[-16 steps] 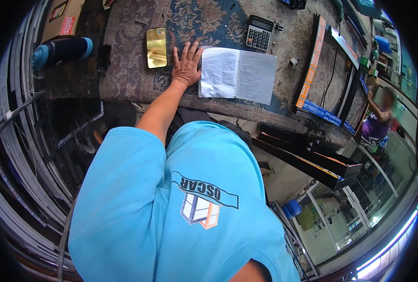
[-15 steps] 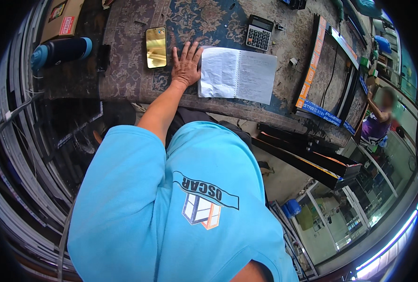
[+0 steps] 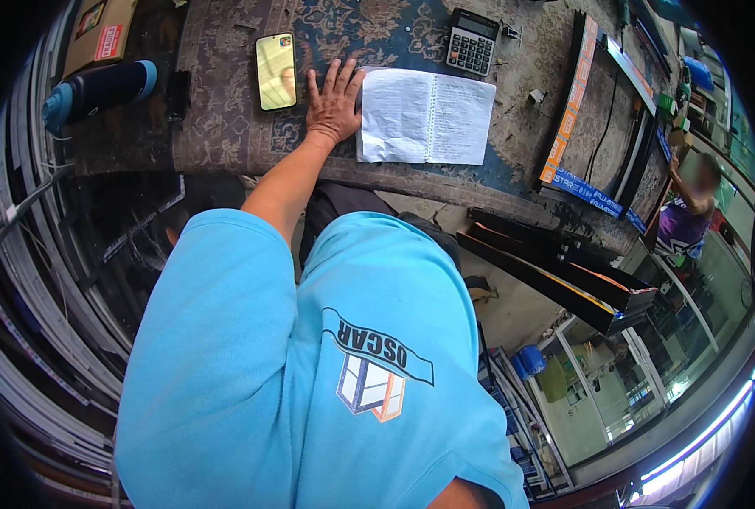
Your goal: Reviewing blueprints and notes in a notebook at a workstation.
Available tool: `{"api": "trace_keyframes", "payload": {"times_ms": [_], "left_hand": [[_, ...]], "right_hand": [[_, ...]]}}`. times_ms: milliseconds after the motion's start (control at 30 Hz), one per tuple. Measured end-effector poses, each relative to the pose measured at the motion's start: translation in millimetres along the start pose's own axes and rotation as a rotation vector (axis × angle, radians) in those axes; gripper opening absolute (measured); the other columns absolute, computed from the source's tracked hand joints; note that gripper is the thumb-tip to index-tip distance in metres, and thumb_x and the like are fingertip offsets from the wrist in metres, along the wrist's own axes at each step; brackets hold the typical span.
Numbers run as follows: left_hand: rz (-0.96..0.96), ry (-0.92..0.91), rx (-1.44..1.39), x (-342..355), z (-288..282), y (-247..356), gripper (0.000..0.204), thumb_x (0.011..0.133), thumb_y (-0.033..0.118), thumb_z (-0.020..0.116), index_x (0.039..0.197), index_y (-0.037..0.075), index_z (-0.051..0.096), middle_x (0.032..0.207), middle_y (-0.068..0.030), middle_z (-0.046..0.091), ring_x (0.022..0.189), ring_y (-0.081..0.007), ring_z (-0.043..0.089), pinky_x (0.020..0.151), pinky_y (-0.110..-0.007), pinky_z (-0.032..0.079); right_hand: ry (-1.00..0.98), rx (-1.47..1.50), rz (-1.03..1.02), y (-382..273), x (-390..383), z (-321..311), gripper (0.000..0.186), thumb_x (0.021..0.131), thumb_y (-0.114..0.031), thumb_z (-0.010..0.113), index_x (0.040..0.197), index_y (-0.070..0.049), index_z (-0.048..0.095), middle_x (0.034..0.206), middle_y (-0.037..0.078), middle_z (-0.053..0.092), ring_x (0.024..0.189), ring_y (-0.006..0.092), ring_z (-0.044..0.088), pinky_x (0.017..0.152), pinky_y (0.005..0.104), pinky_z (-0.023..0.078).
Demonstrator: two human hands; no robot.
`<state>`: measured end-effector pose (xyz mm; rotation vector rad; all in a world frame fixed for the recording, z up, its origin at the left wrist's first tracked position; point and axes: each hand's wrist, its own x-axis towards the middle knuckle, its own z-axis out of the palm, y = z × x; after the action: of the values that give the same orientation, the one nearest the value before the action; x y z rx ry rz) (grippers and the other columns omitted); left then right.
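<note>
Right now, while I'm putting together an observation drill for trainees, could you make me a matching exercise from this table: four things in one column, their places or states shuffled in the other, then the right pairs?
Things:
1. phone
2. notebook
3. calculator
4. bottle

Places and states:
A. just beyond the right page of the thing with white pages
B. lying on its side, dark with lighter blue ends
C. face up, yellowish, just left of the left hand
D. spread open, right of that hand

Right pairs: 1-C, 2-D, 3-A, 4-B
</note>
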<state>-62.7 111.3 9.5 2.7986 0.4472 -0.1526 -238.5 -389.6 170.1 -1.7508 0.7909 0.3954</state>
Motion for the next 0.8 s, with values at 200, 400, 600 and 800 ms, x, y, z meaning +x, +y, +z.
{"api": "trace_keyframes", "payload": {"times_ms": [200,400,600,800], "left_hand": [[-0.009,-0.024,0.077,1,1,3,0.08,0.086,0.037,0.065,0.159,0.024,0.034,0.169,-0.0024,0.023,0.158,-0.0269,0.015,0.124,-0.067,0.001],[-0.001,0.031,-0.003,0,9,-1,0.086,0.079,0.035,0.068,0.158,0.024,0.035,0.169,-0.0016,0.024,0.158,-0.0267,0.016,0.124,-0.065,0.002],[0.005,0.013,0.025,2,5,3,0.087,0.079,0.034,0.068,0.158,0.024,0.033,0.169,-0.0013,0.023,0.158,-0.0261,0.017,0.125,-0.064,0.003],[-0.022,-0.038,0.093,-2,3,1,0.083,0.083,0.038,0.066,0.159,0.024,0.035,0.169,-0.0024,0.025,0.157,-0.0272,0.017,0.124,-0.066,-0.001]], "right_hand": [[0.109,0.21,0.11,4,-21,5,0.027,0.107,-0.03,0.057,0.109,-0.004,0.064,0.104,0.009,0.068,0.1,0.0213,0.065,0.089,0.0367,0.052],[0.218,0.417,0.214,7,-39,7,0.028,0.107,-0.031,0.057,0.109,-0.004,0.064,0.104,0.009,0.068,0.101,0.0215,0.065,0.089,0.0371,0.052],[0.331,0.608,0.309,13,-64,-4,0.028,0.106,-0.032,0.057,0.109,-0.004,0.064,0.104,0.009,0.068,0.102,0.0217,0.066,0.089,0.0375,0.052],[0.093,0.761,0.382,37,-60,-45,0.031,0.105,-0.035,0.059,0.113,-0.005,0.062,0.108,0.012,0.068,0.105,0.0243,0.067,0.09,0.0395,0.055]]}}
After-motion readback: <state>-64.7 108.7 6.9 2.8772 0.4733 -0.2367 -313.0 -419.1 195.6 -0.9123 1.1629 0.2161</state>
